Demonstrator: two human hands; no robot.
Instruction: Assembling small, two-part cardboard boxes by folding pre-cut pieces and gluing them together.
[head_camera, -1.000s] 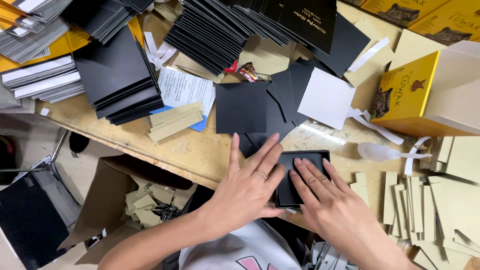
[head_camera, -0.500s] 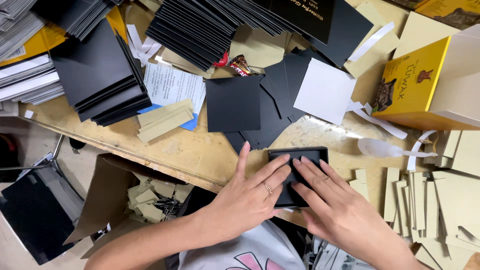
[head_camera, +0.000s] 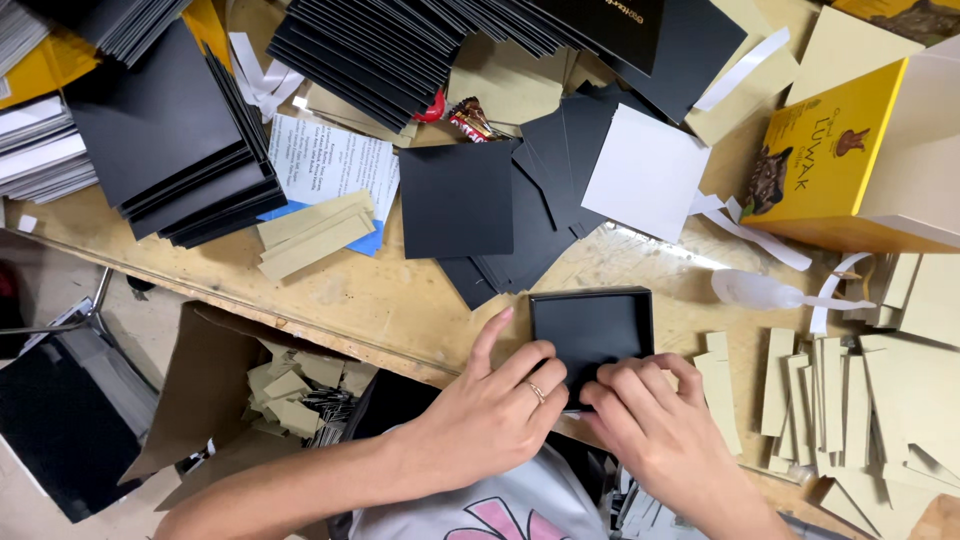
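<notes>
Wooden worktable (head_camera: 380, 300) bearing scattered stock; stack of black cards (head_camera: 170, 140) sitting at upper left; fanned row of black sheets (head_camera: 400, 50) lying along the top edge; single black square card (head_camera: 457, 200) resting at centre, overlapping further black pieces; white square card (head_camera: 645, 172) lying just beside it; yellow printed carton (head_camera: 830, 150) standing at right; tan cardboard strips (head_camera: 310, 235) lying on a printed paper sheet (head_camera: 335, 160); open cardboard bin of offcuts (head_camera: 290, 385) sitting below the table edge.
</notes>
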